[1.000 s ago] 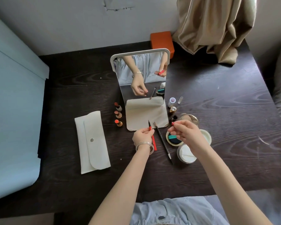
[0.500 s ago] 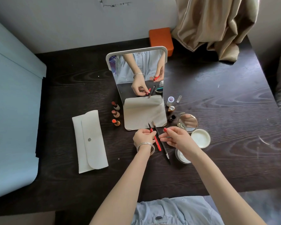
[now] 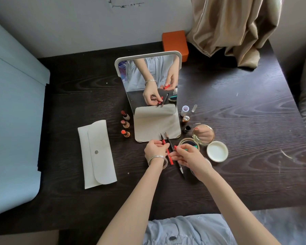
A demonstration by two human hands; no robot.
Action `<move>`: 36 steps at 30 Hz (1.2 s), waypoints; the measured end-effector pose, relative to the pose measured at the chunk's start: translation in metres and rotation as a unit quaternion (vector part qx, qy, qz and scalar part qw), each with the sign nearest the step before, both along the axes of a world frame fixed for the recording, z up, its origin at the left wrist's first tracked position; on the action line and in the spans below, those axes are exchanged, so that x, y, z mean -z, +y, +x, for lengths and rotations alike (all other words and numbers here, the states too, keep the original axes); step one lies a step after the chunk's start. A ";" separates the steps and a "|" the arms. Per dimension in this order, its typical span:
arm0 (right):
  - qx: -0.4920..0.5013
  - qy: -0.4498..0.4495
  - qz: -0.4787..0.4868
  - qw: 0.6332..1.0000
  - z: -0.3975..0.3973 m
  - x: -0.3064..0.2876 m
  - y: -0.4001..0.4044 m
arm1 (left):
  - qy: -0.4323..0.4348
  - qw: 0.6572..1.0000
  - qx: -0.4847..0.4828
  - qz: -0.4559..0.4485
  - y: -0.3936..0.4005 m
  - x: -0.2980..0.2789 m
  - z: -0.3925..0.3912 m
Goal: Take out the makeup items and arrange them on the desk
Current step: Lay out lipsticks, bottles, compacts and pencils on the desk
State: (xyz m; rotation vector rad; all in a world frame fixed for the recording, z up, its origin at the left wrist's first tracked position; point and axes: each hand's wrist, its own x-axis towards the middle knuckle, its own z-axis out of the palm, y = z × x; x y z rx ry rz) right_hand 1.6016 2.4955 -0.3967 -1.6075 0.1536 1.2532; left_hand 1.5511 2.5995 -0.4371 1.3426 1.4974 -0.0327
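makeup items are mostly out of the white pouch (image 3: pixel 97 153) and lie on the dark counter (image 3: pixel 245 112). three lipsticks (image 3: pixel 125 124) stand in a row left of the mirror (image 3: pixel 147 82). small bottles (image 3: pixel 185 110), an open compact (image 3: pixel 202 134) and a round lid (image 3: pixel 217 151) sit to the right. the left hand (image 3: pixel 155 149) pinches a red pencil (image 3: pixel 166 149). the right hand (image 3: pixel 188 155) pinches a small red cap (image 3: pixel 175 147) just beside it. a black pencil (image 3: pixel 170 142) lies between the hands. i think only tidying the pencils is left. the pouch looks flat and shut.
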 end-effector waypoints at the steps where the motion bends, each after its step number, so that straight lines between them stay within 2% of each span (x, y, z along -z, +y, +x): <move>1: -0.001 -0.001 -0.001 1.000 0.000 0.000 0.000 | -0.004 1.000 -0.001 -0.001 -0.001 -0.001 0.000; 22: -0.023 -0.009 0.009 1.000 0.001 -0.004 0.007 | -0.016 1.000 0.003 -0.017 0.007 -0.001 -0.007; 26: -0.023 -0.027 0.032 0.999 0.001 -0.008 0.006 | -0.012 0.999 0.024 0.038 0.010 -0.010 -0.005; 28: -0.011 -0.057 0.049 0.997 0.002 -0.011 0.006 | -0.073 0.995 0.071 0.001 0.013 -0.022 -0.001; 31: 0.011 -0.162 0.051 0.986 0.007 -0.013 0.008 | -0.210 0.963 0.094 -0.139 0.016 -0.051 0.008; 33: 0.019 -0.245 0.040 0.968 0.012 -0.017 0.008 | -0.246 0.951 0.120 -0.142 0.017 -0.065 0.012; 36: 0.003 -0.340 0.041 0.940 0.020 -0.027 0.009 | -0.282 0.943 0.155 -0.086 0.017 -0.073 0.015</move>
